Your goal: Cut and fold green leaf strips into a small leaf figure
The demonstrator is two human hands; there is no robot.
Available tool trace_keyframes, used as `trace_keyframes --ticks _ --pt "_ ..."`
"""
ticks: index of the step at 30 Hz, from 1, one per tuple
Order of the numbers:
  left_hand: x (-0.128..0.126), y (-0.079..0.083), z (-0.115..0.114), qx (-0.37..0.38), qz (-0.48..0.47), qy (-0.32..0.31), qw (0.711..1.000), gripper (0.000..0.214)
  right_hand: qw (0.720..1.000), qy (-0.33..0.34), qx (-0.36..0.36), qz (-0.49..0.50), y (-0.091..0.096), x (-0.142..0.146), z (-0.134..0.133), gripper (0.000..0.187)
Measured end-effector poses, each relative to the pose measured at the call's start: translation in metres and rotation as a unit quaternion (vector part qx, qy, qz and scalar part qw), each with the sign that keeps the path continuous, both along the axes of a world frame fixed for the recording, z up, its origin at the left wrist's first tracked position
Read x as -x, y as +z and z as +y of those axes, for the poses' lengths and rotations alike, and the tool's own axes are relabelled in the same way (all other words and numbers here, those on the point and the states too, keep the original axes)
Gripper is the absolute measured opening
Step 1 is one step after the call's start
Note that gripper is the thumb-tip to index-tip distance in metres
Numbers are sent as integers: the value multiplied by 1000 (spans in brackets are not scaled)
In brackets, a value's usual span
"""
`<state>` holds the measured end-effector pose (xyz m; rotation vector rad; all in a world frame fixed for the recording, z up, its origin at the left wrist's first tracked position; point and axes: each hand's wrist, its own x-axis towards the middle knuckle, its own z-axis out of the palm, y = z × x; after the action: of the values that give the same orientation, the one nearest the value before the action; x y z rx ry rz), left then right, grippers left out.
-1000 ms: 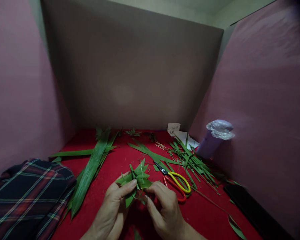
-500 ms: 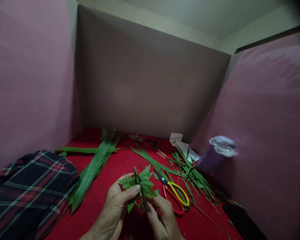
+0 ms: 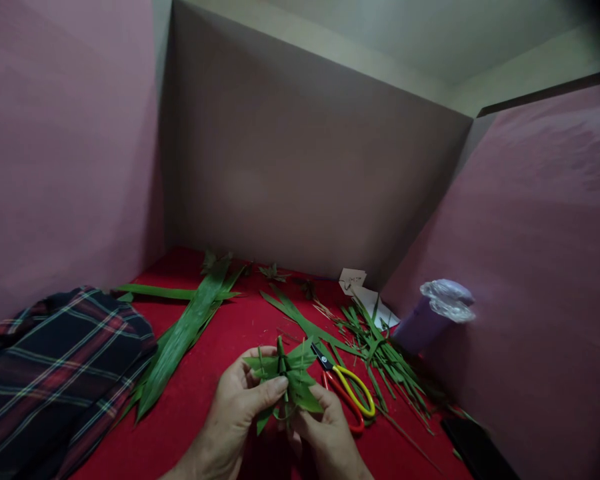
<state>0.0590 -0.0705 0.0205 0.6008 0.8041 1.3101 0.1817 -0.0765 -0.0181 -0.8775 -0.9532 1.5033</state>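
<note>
Between my hands is a woven green leaf figure point(image 3: 300, 385) with jagged, pointed edges and a thin stem down its middle. My left hand point(image 3: 245, 400) pinches its centre, the thumb lying across the front. On the other side my right hand point(image 3: 325, 427) grips the lower right part, with some fingertips hidden behind the leaf. Just right of the figure lie scissors point(image 3: 347, 393) with one red and one yellow handle and dark blades. The blade tips come close to the leaf points in view.
Long green leaves point(image 3: 185, 340) lie on the red cloth point(image 3: 220, 373) at left, beside plaid fabric point(image 3: 65, 380). Cut leaf strips point(image 3: 393, 357) are heaped at right. Behind them are white papers point(image 3: 353, 280), a purple cylinder with clear plastic point(image 3: 425, 320), and a dark flat object point(image 3: 473, 447).
My right hand has closed in on the leaf figure from below right. The figure sits slightly lower and further right in view, and the whole view has tilted a little.
</note>
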Motion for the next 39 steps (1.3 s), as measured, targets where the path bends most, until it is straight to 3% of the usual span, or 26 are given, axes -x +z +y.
trace_keyframes --ticks 6,16,31,39 --pt "-2 -6 2 1 0 5 1000 47 1000 13 5 11 1 -1 1 28" --pt "-4 -3 -1 2 -8 -11 1000 47 997 11 -43 -59 -11 -4 -3 33" --pt "-4 -7 1 -14 -1 -37 999 45 998 13 -29 -54 -19 -7 0 27" --pt "-4 -8 1 -14 -22 -45 999 44 998 10 -18 -57 -12 -7 -2 28"
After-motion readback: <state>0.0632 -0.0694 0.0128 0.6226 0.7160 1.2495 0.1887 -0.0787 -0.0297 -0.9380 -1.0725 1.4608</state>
